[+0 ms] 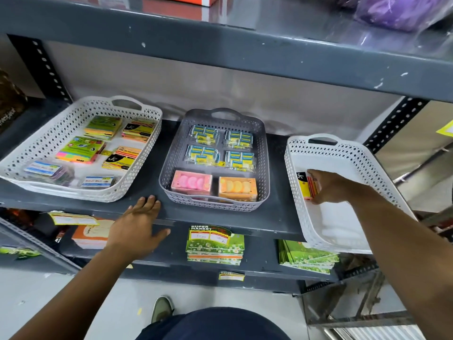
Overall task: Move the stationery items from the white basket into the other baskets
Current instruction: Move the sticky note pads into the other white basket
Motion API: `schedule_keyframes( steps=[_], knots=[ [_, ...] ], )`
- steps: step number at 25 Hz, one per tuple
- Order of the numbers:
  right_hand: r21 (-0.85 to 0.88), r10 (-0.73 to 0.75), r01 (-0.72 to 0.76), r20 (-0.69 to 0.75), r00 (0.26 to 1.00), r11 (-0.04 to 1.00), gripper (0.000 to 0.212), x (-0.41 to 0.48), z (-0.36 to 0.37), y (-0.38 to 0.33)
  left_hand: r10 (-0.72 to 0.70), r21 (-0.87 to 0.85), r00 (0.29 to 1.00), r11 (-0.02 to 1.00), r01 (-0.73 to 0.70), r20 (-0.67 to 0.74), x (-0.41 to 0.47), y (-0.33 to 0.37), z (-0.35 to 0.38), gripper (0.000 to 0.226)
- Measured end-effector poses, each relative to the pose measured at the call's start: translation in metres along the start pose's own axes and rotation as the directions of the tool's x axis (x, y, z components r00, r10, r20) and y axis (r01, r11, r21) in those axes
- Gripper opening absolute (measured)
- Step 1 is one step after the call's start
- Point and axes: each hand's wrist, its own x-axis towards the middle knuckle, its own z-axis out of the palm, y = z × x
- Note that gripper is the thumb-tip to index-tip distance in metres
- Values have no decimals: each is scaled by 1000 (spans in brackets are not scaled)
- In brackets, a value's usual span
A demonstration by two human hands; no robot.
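Note:
A white basket (301, 212) sits at the right end of the dark shelf, overhanging its front edge. Inside it my right hand (328, 186) closes on a black, yellow and red sticky-note pack (304, 184); nothing else shows in that basket. A grey basket (266, 153) in the middle holds several packs of blue-and-yellow erasers, a pink box and an orange box. At the left, another white basket (58, 128) holds several sticky-note pads and card packs. My left hand (139, 224) rests flat on the shelf's front edge, fingers spread, between the left and grey baskets.
The grey metal shelf above (220, 52) hangs low over the baskets. The lower shelf carries green price-tag cards (214, 244), a green stack (306, 256) and an orange-and-white box (89, 235). Perforated uprights stand at both sides. My shoe (161, 309) is on the floor.

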Motion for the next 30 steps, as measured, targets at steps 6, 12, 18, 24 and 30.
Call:
schedule_keyframes(
  steps=[6, 12, 18, 24, 30],
  knots=[
    [22, 34, -33, -45, 998, 999, 116, 2, -1, 4, -13, -9, 1000, 1000, 13, 4, -2, 1, -2, 83],
    [198, 93, -59, -167, 982, 978, 102, -10, 1, 15, 5, -4, 1000, 1000, -5, 4, -2, -1, 0, 82],
    [591, 121, -52, -77, 990, 805, 5, -28, -16, 9, 13, 2, 1000, 1000, -13, 12, -2, -3, 2, 81],
    [863, 260, -82, -59, 964, 499, 10, -32, -27, 19, 17, -7, 1000, 1000, -17, -3, -3, -4, 2, 80],
    [966, 281, 113, -179, 943, 234, 41, -32, -42, 9, 41, 15, 999, 999, -41, 2, -7, -7, 2, 79]
  ],
)
